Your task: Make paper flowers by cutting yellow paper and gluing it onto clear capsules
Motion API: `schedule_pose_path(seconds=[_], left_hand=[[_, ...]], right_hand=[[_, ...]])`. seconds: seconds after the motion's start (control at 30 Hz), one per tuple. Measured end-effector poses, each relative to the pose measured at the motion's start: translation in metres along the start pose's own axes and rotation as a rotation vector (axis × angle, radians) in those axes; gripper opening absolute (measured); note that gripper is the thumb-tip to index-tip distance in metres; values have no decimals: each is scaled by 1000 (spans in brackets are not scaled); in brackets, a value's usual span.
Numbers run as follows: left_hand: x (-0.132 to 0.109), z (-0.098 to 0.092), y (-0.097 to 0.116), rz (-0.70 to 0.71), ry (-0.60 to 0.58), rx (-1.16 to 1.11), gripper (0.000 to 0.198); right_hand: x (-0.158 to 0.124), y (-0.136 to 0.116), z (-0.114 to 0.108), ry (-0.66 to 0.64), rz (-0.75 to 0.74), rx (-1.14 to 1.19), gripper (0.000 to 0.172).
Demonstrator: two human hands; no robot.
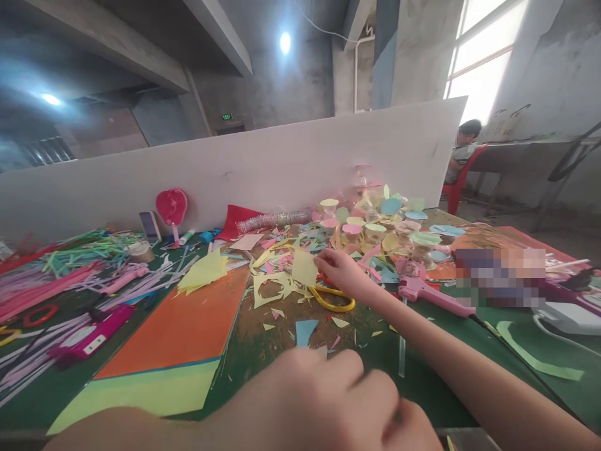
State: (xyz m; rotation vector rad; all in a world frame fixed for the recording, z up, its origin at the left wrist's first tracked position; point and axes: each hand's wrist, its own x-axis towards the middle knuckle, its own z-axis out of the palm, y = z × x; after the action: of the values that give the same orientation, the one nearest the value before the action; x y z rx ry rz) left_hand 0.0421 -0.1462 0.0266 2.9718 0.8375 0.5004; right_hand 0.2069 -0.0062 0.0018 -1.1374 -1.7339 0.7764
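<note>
My right hand (340,272) reaches in from the right and pinches a pale yellow piece of paper (304,268) between thumb and fingers. Just below it lie the yellow handles of a pair of scissors (334,307), their blades not visible. My left hand (338,401) is large and close to the camera, its fingers curled in; whatever they hold, if anything, is hidden. A yellow sheet with a round hole (271,291) lies left of the held paper, among many coloured scraps. Further left, yellow sheets (204,270) rest on orange paper (173,326).
Clear cups topped with paper discs (375,228) crowd the back right. A pink glue gun (434,294) lies at right with its cord. At left are a magenta power strip (94,332), coloured strips (70,254) and a pink fan (171,210). A white board (282,169) stands behind.
</note>
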Motion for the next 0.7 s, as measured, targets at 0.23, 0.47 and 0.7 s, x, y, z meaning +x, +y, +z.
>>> schedule_pose_path(seconds=[0.23,0.47,0.7], left_hand=[[72,-19,-21,21,-242,212,11],[91,-28,-47,-174,-363,-22,30],[90,-22,-137,-505,-84,-98,28]], right_hand=[[0,-8,2,2,39,208,27],[7,-1,1,107,135,370,37],[3,2,1,287,88,344,36]])
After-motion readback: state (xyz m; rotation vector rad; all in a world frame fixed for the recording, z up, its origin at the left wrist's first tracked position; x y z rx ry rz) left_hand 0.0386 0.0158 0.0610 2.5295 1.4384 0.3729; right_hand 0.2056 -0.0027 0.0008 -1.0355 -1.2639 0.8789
